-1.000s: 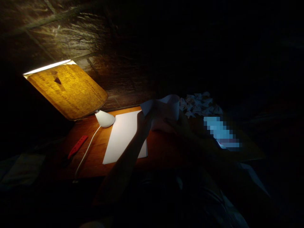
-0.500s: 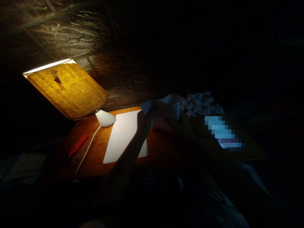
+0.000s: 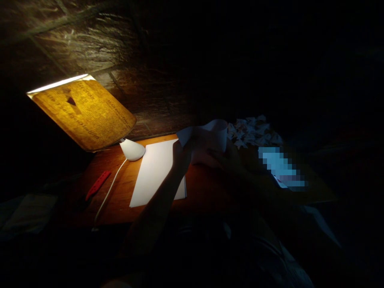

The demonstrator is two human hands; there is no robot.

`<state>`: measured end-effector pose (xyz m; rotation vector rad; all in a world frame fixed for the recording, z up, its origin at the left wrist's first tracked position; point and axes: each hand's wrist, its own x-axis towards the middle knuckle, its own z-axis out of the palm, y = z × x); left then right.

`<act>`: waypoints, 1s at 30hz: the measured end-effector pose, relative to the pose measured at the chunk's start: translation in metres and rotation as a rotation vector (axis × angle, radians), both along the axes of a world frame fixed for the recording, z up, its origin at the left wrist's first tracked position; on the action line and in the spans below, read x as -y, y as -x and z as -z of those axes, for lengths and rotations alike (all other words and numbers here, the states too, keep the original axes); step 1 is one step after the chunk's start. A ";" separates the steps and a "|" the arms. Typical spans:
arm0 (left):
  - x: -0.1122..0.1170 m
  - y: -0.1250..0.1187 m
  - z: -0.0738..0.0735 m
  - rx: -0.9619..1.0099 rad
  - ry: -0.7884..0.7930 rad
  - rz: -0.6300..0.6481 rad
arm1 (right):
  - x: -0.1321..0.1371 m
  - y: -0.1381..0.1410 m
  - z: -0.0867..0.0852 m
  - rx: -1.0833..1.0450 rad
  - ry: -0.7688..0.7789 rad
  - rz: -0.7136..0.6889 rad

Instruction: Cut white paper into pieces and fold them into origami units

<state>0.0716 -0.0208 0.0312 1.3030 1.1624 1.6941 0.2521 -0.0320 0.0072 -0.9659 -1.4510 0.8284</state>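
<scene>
Two hands (image 3: 181, 155) (image 3: 231, 157), one curled white sheet (image 3: 207, 142), one white paper stack (image 3: 156, 168), one yellow-shaded lamp (image 3: 87, 114), one slim red object (image 3: 98, 185), one pale scrap heap (image 3: 252, 131).

Curled paper (image 3: 209, 139) in both hands (image 3: 181, 156) (image 3: 230, 157)

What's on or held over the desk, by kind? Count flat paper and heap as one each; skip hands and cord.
Lamp: 1
Flat white paper: 1
Curled paper, held: 1
Heap of paper pieces, too dim to count singly: 1
Red item: 1
Pixelated bright item: 1
Total: 6
</scene>
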 end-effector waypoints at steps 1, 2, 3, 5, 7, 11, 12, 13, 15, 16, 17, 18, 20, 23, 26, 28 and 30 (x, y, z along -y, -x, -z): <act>0.000 0.000 0.000 -0.005 -0.003 0.004 | -0.001 0.000 0.001 0.000 -0.008 -0.003; 0.000 0.000 0.000 -0.009 -0.007 0.007 | -0.001 -0.001 0.002 0.001 -0.016 -0.003; 0.000 0.000 0.000 -0.013 -0.008 0.008 | -0.002 -0.001 0.003 0.002 -0.021 0.000; 0.000 0.000 -0.001 -0.015 -0.006 0.002 | -0.003 -0.001 0.005 0.001 -0.015 0.015; 0.000 0.000 -0.002 -0.008 -0.002 -0.013 | -0.004 0.000 0.007 -0.012 -0.003 0.033; 0.003 0.000 -0.007 -0.019 0.002 -0.008 | -0.002 0.000 0.006 -0.030 0.013 0.019; 0.003 0.000 -0.008 -0.025 0.001 -0.001 | -0.002 0.000 0.005 -0.031 0.016 0.011; 0.004 0.000 -0.009 -0.028 0.002 0.007 | -0.001 0.000 0.003 -0.034 0.019 0.007; 0.004 0.000 -0.009 -0.022 -0.001 0.019 | 0.000 -0.001 0.000 -0.039 0.026 0.004; 0.003 0.000 -0.009 -0.017 -0.003 0.021 | 0.000 -0.001 -0.001 -0.039 0.028 0.005; 0.003 0.001 -0.008 -0.013 -0.004 0.021 | 0.001 -0.001 -0.002 -0.038 0.026 0.005; 0.002 0.001 -0.007 -0.010 -0.004 0.021 | 0.001 -0.002 -0.002 -0.037 0.020 0.005; 0.000 0.002 -0.005 -0.003 0.001 0.018 | 0.001 -0.002 -0.001 -0.028 0.000 0.011; -0.002 0.002 -0.002 0.023 0.010 0.018 | -0.001 -0.003 0.003 -0.017 -0.007 0.014; -0.002 0.001 -0.003 0.042 0.009 0.033 | -0.005 -0.004 0.006 -0.014 -0.009 -0.011; -0.001 0.001 -0.004 0.041 0.008 0.047 | -0.006 -0.004 0.007 -0.014 -0.022 -0.020; 0.000 0.001 -0.005 0.039 0.009 0.051 | -0.006 -0.003 0.006 -0.012 -0.008 -0.012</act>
